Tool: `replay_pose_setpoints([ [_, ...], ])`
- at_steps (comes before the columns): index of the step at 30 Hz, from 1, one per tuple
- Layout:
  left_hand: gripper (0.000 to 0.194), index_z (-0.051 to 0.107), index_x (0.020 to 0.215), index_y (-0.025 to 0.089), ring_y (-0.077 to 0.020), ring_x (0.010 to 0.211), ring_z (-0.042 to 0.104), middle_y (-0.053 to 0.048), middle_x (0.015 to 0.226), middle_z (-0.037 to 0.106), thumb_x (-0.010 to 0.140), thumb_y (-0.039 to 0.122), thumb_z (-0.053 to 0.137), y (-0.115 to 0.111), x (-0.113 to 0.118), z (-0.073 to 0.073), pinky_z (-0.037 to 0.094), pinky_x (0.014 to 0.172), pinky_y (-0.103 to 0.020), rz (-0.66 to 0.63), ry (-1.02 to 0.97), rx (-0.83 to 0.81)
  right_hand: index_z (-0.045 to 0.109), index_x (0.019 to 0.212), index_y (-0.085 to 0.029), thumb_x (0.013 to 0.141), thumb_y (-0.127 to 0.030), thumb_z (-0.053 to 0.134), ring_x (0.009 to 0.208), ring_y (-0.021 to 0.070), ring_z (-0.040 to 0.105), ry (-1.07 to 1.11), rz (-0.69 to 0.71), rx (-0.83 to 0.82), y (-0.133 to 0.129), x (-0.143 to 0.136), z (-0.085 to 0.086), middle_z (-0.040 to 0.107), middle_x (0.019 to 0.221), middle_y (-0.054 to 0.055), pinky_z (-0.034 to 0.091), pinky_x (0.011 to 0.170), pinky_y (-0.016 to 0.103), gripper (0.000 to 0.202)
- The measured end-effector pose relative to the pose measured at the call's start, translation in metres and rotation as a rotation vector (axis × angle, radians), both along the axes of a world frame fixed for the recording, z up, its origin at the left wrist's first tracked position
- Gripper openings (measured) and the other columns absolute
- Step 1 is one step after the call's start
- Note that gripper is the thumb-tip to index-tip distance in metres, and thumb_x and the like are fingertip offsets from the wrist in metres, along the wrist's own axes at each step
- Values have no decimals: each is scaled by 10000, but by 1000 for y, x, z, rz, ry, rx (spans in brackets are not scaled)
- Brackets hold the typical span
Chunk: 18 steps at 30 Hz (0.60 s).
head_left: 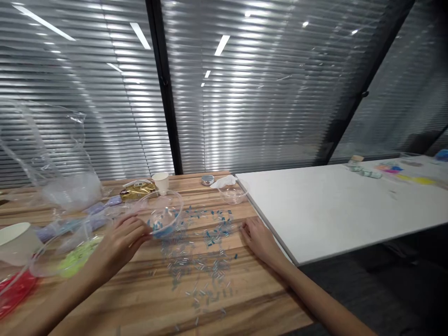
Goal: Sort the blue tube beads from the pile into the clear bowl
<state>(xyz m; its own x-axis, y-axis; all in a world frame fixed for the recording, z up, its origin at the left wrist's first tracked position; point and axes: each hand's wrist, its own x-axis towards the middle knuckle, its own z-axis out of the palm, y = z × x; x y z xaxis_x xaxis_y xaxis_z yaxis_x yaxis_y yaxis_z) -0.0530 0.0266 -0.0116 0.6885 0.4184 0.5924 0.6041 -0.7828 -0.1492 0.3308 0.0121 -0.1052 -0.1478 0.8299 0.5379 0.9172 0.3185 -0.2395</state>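
My left hand (128,236) is closed at the near left side of a clear plastic bowl (177,215), thumb and fingertips at its rim. The bowl looks tilted, and small blue pieces (164,230) lie in its bottom. To its right, many short tube-like pieces (199,267), blue and clear, are scattered over the wooden table (147,298). Beside the scatter my right hand (258,237) rests on the table near its right edge. Its fingers are curled in, with nothing visible in them.
Left of me stand a bowl of green pieces (79,256), a red-filled container (17,289), a paper cup (19,242) and a large clear bag (70,186). Behind are a second cup (161,182), a gold packet (138,190), a tin (207,180) and another clear bowl (234,195). A white table (315,210) adjoins at right.
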Motion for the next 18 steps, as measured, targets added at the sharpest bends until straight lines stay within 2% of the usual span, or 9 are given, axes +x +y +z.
replay_pose_setpoints([
  [4, 116, 561, 877, 247, -135, 702, 589, 41, 764, 632, 934, 219, 464, -42, -29, -14, 376, 931, -356, 56, 34, -25, 514, 774, -197, 886, -170, 439, 794, 243, 553, -20, -2, 7, 1, 2, -4, 616, 787, 83, 412, 701, 340, 138],
  [7, 129, 586, 896, 252, -154, 752, 598, 24, 811, 647, 926, 232, 461, -58, -39, -29, 399, 897, -349, 107, 34, -56, 513, 774, -194, 891, -181, 437, 799, 247, 555, -19, 6, 4, 0, 2, -5, 616, 800, 88, 418, 706, 346, 141],
  [12, 133, 596, 922, 235, -167, 784, 587, 5, 848, 647, 931, 232, 463, -55, -47, -41, 397, 900, -367, 178, 17, -75, 502, 763, -199, 898, -193, 436, 805, 247, 556, 9, 18, 2, -1, 3, -5, 617, 805, 80, 425, 716, 347, 150],
  [16, 199, 597, 1035, 218, -215, 880, 587, -46, 959, 650, 945, 310, 445, -48, -45, -38, 416, 860, -379, 219, 42, 4, 502, 760, -197, 890, -192, 457, 797, 249, 564, 16, 7, -18, 0, 3, -5, 621, 806, 81, 428, 707, 347, 138],
  [18, 265, 560, 1138, 189, -247, 959, 569, -93, 1068, 624, 945, 335, 452, -52, -35, -33, 423, 858, -397, 240, 24, 64, 503, 750, -197, 889, -188, 461, 793, 244, 567, 32, 13, -20, 0, 3, -5, 621, 800, 79, 428, 710, 343, 145],
])
